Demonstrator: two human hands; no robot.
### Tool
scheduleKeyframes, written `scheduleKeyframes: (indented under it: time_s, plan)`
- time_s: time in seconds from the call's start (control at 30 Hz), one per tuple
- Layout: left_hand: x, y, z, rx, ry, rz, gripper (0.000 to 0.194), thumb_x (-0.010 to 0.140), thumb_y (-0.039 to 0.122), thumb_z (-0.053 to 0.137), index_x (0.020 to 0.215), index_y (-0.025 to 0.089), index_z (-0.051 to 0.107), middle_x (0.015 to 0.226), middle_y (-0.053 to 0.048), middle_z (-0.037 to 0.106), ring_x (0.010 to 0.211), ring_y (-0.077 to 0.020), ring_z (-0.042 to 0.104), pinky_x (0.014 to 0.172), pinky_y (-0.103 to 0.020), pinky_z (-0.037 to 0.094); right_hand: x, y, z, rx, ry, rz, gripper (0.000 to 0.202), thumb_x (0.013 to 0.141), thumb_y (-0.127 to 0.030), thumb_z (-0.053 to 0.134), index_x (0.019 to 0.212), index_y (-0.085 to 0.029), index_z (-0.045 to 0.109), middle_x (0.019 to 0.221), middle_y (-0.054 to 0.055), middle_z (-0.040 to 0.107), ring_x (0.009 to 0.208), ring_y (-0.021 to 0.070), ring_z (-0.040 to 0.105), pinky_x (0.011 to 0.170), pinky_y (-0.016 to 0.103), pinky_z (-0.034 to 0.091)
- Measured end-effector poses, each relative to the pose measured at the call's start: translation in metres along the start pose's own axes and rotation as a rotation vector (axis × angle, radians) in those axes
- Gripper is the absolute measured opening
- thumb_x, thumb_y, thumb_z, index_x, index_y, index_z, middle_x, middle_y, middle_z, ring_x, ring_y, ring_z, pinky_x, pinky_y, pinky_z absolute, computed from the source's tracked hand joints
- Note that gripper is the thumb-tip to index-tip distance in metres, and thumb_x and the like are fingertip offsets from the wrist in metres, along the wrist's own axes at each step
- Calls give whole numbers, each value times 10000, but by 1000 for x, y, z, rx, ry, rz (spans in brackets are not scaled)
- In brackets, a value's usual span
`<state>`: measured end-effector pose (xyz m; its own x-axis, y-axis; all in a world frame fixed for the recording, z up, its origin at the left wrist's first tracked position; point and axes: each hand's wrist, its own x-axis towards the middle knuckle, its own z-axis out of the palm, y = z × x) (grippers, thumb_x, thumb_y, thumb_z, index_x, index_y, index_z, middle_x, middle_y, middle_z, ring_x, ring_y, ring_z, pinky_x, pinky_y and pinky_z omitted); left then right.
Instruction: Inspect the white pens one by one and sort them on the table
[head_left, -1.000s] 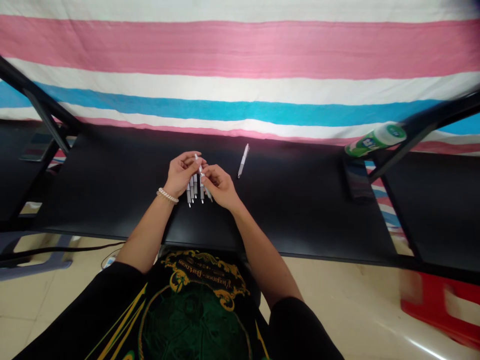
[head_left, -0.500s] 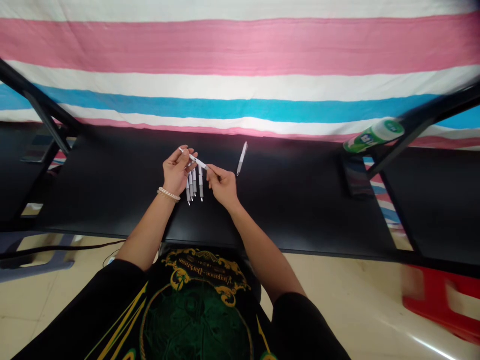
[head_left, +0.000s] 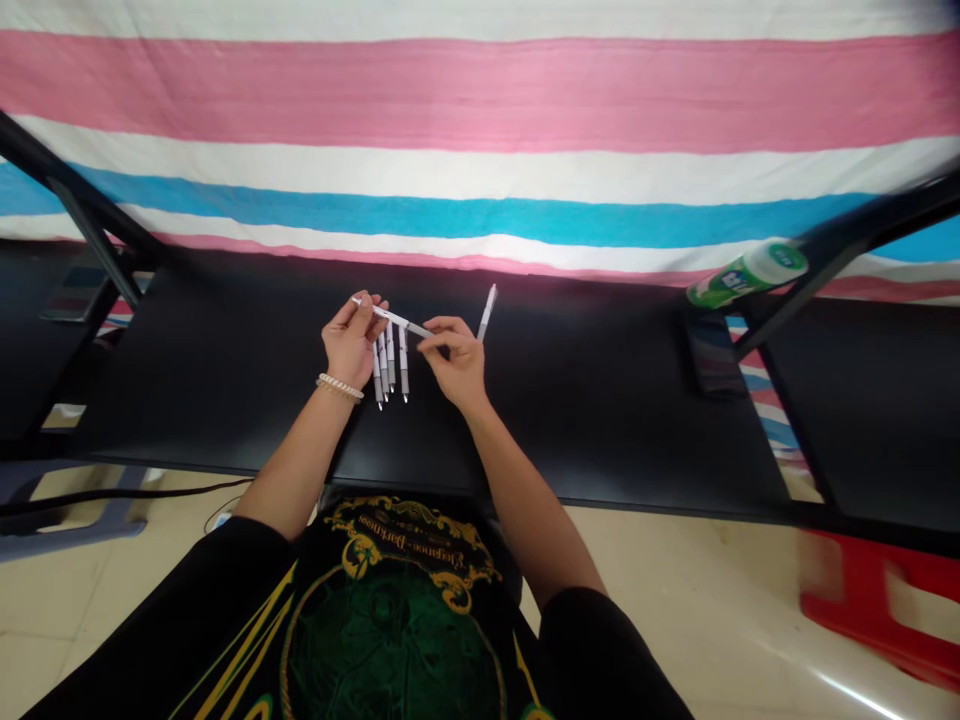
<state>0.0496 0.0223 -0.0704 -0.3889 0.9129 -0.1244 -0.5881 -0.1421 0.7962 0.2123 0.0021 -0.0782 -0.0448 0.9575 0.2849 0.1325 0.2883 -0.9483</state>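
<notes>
Between my two hands a white and grey pen (head_left: 401, 321) is held at a slant above the black table. My left hand (head_left: 351, 342), with a beaded bracelet (head_left: 340, 387) at the wrist, pinches its upper left end. The fingers of my right hand (head_left: 456, 365) are closed on its grey end. Several similar pens (head_left: 391, 365) lie side by side under the held pen, their tips toward me, partly hidden by my left hand. One more pen (head_left: 487, 308) lies apart, just beyond my right hand, which covers its lower end.
A green and white canister (head_left: 748, 273) lies tilted at the right by the black metal frame (head_left: 832, 255). A dark phone-like object (head_left: 712, 352) is below it. Striped cloth (head_left: 480, 95) hangs behind the black table (head_left: 600, 420). A red stool (head_left: 874, 610) stands at the lower right.
My right hand has shifted slightly right along the held pen, so more of its grey end shows. It now covers the lower end of the separate pen.
</notes>
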Motion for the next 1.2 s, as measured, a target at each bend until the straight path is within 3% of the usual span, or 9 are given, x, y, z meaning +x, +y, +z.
scheduleKeyframes:
  time_s: [0.1,0.17,0.23,0.33,0.47,0.53,0.63,0.8,1.2]
  plan:
    - [1,0,-1,4,8,-4,231,751,312,870,925,204,765,997,-66,763,918,-173,744,762,-247,599,0,1,2,57,-16,64,331,883,-403,667,1178,-257,693,1065,64,697,884,166,681,756,323,585]
    - [1,0,-1,3,0,-9,239,743,310,876,925,201,767,995,-68,762,911,-174,745,754,-247,600,0,0,3,68,1,106,282,932,-438,600,1098,-243,720,947,53,703,787,157,672,708,324,581]
    - [1,0,-2,-5,-11,-7,239,734,302,883,920,200,770,986,-66,761,905,-175,746,752,-251,602,0,0,2,43,22,46,216,915,-427,634,932,-242,746,981,54,705,882,176,682,788,350,582]
    - [1,-1,-1,-15,-18,2,226,738,297,881,911,204,769,975,-60,760,900,-174,747,757,-256,605,0,0,2,78,42,-2,223,849,-407,727,1018,-262,738,1113,54,701,998,181,675,882,357,573]
    - [1,-1,-1,6,-11,3,231,746,296,875,925,204,763,972,-59,758,892,-170,748,739,-246,602,0,2,3,144,5,150,298,932,-462,600,1047,-220,730,848,42,705,683,140,652,647,309,581]
    - [1,0,-1,10,-3,7,242,740,299,879,926,201,760,975,-60,758,898,-172,748,728,-238,599,0,3,2,116,-9,97,251,904,-435,643,959,-211,742,915,55,705,771,155,678,703,320,592]
    - [0,0,0,8,7,4,246,733,301,884,917,197,756,977,-62,759,905,-175,749,730,-238,599,0,3,2,77,-11,43,365,808,-417,759,1125,-244,707,1136,69,685,1020,189,679,853,337,589]
    - [-2,-3,1,35,-30,-41,263,719,304,891,913,189,755,974,-69,760,903,-185,750,725,-246,603,0,5,7,169,-116,175,406,948,-506,559,1206,-212,668,814,23,698,656,131,649,633,287,560]
    - [7,4,-3,22,54,22,245,731,320,882,894,194,748,960,-62,759,893,-178,752,676,-220,590,-3,-6,-8,-426,-182,-144,408,1031,-226,374,1329,-254,651,929,52,637,870,180,583,825,317,499]
